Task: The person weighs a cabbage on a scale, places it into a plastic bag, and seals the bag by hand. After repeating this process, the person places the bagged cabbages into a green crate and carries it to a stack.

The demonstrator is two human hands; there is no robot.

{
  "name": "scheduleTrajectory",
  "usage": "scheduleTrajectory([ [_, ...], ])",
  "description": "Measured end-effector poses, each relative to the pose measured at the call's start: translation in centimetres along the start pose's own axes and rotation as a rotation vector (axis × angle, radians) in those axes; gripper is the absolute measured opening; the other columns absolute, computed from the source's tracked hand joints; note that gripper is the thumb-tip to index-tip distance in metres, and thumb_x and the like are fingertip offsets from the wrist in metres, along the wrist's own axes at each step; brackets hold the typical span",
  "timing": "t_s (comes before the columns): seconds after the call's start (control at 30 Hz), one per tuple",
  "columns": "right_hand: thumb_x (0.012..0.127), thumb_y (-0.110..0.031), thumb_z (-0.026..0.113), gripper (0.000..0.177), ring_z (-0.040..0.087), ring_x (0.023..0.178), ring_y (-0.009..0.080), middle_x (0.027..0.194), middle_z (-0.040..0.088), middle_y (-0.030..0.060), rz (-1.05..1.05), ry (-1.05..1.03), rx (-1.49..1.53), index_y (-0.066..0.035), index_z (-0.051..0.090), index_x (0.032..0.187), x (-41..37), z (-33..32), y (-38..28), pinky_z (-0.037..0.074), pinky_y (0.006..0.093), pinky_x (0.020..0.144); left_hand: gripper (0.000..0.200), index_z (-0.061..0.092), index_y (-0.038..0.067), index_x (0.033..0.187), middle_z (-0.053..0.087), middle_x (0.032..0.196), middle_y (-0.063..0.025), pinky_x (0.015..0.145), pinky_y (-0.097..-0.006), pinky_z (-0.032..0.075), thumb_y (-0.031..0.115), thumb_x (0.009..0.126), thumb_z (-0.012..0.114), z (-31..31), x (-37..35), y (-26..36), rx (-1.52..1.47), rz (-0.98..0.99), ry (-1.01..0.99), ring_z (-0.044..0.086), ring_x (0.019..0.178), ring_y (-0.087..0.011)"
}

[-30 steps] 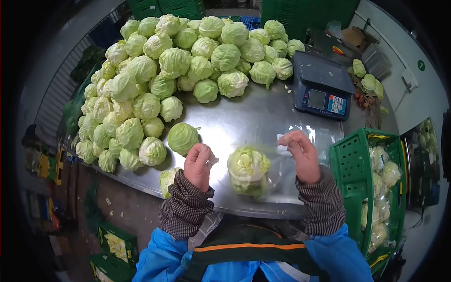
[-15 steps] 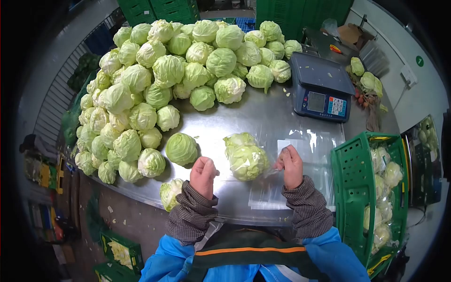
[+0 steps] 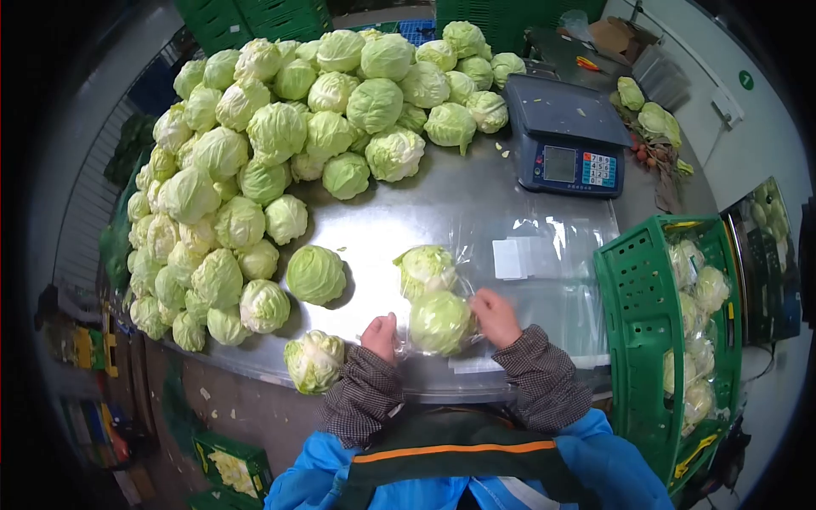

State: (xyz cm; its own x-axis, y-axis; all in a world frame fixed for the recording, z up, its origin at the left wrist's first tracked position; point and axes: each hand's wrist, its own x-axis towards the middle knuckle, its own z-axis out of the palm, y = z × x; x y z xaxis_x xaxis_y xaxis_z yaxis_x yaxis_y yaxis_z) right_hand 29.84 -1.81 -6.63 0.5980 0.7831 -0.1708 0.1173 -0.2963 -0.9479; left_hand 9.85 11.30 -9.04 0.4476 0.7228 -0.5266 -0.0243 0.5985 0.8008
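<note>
Two pale green cabbages lie one behind the other on the metal table in front of me, the nearer cabbage (image 3: 439, 324) and the farther cabbage (image 3: 427, 270). Clear film of a plastic bag (image 3: 464, 335) shines around them. My right hand (image 3: 495, 317) is closed at the right side of the nearer cabbage, pinching the film. On the other side, my left hand (image 3: 381, 337) is closed with its fingertips at the bag's left edge. A loose cabbage (image 3: 314, 360) sits by my left sleeve, and another cabbage (image 3: 315, 274) stands a little farther back.
A big heap of cabbages (image 3: 276, 133) covers the table's left and back. Flat clear bags (image 3: 561, 302) with a white paper (image 3: 511, 258) lie on the right. Behind them stands a digital scale (image 3: 568, 140). A green crate (image 3: 633, 306) at right holds bagged cabbages.
Both hands have moved closer together and nearer to my body. The nearer cabbage has been turned or shifted toward me, so the two cabbages now show apart. The view has tilted slightly.
</note>
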Motion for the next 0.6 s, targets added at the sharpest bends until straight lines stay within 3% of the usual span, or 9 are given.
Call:
scheduleTrajectory([
  [0.1,0.090,-0.022,0.052,0.026,0.043,0.061,0.0095,0.064,0.044,0.0008,0.147,-0.120,0.078,-0.001,0.051,0.076,-0.3,1.4,-1.0,0.040,0.0278,0.057,0.025,0.057,0.002,0.083,0.058,0.068,-0.0057,0.055,-0.0286,0.046,0.026,0.090,0.055,0.2,1.6,-2.2,0.007,-0.175,0.019,0.055,0.060,-0.0153],
  [0.17,0.089,-0.022,0.053,0.024,0.048,0.067,0.0150,0.069,0.049,0.0044,0.142,-0.165,0.027,-0.001,0.053,0.076,0.2,2.4,0.4,0.042,0.0308,0.063,0.025,0.057,0.000,0.083,0.061,0.075,-0.0089,0.059,-0.0295,0.048,0.024,0.090,0.054,-0.4,2.7,-3.4,0.340,-0.080,0.068,0.058,0.065,-0.0183],
  [0.23,0.086,-0.019,0.054,0.020,0.051,0.074,0.0199,0.077,0.053,0.0072,-0.374,-0.032,-0.338,-0.002,0.055,0.075,0.9,2.8,0.6,0.043,0.0333,0.067,0.024,0.058,-0.003,0.085,0.064,0.081,-0.0131,0.063,-0.0312,0.051,0.021,0.089,0.054,-2.5,5.5,-7.4,0.707,0.137,0.126,0.063,0.073,-0.0220],
  [0.27,0.085,-0.017,0.054,0.018,0.052,0.077,0.0223,0.081,0.055,0.0086,-0.614,0.056,-0.544,-0.002,0.055,0.075,1.1,2.5,0.8,0.044,0.0346,0.069,0.028,0.055,-0.003,0.096,0.062,0.091,-0.0148,0.070,-0.0333,0.050,0.024,0.091,0.048,-4.7,6.9,-9.8,0.491,0.129,0.011,0.061,0.081,-0.0235],
  [0.37,0.079,-0.011,0.052,0.011,0.052,0.088,0.0280,0.089,0.055,0.0130,-0.741,-0.131,-0.849,-0.002,0.056,0.083,1.8,3.4,1.9,0.045,0.0400,0.077,0.032,0.050,-0.001,0.109,0.057,0.106,-0.0155,0.082,-0.0381,0.045,0.026,0.091,0.045,-1.6,6.6,-6.0,0.604,0.157,-0.302,0.056,0.096,-0.0265],
  [0.43,0.086,-0.017,0.048,0.017,0.056,0.089,0.0273,0.091,0.056,0.0148,-0.543,-0.030,-0.534,-0.002,0.049,0.094,1.1,4.2,1.1,0.046,0.0375,0.078,0.037,0.048,0.001,0.117,0.054,0.115,-0.0161,0.090,-0.0413,0.041,0.027,0.092,0.042,-0.2,5.2,-3.6,0.804,0.214,-0.472,0.052,0.106,-0.0285],
  [0.47,0.089,-0.021,0.047,0.020,0.058,0.088,0.0272,0.091,0.056,0.0151,-0.049,-0.183,-0.236,-0.003,0.047,0.099,1.4,5.0,0.0,0.046,0.0368,0.079,0.039,0.046,0.001,0.121,0.052,0.120,-0.0163,0.094,-0.0429,0.039,0.028,0.092,0.041,0.2,4.5,-2.7,0.949,0.287,-0.507,0.050,0.110,-0.0294],
  [0.57,0.093,-0.038,0.039,0.035,0.062,0.075,0.0287,0.085,0.060,0.0174,0.012,-0.225,-0.070,-0.007,0.041,0.109,2.3,5.6,-0.1,0.047,0.0379,0.072,0.038,0.053,0.004,0.114,0.056,0.114,-0.0139,0.088,-0.0420,0.042,0.030,0.086,0.052,0.6,3.2,-1.1,1.524,0.732,-0.222,0.053,0.107,-0.0288],
  [0.6,0.094,-0.041,0.038,0.035,0.062,0.076,0.0282,0.085,0.061,0.0167,0.005,-0.226,-0.025,-0.009,0.041,0.110,3.4,6.3,0.9,0.047,0.0374,0.072,0.036,0.060,0.005,0.105,0.063,0.103,-0.0118,0.077,-0.0389,0.047,0.032,0.082,0.059,-1.0,6.1,-2.1,1.429,0.905,-0.174,0.059,0.097,-0.0269],
])
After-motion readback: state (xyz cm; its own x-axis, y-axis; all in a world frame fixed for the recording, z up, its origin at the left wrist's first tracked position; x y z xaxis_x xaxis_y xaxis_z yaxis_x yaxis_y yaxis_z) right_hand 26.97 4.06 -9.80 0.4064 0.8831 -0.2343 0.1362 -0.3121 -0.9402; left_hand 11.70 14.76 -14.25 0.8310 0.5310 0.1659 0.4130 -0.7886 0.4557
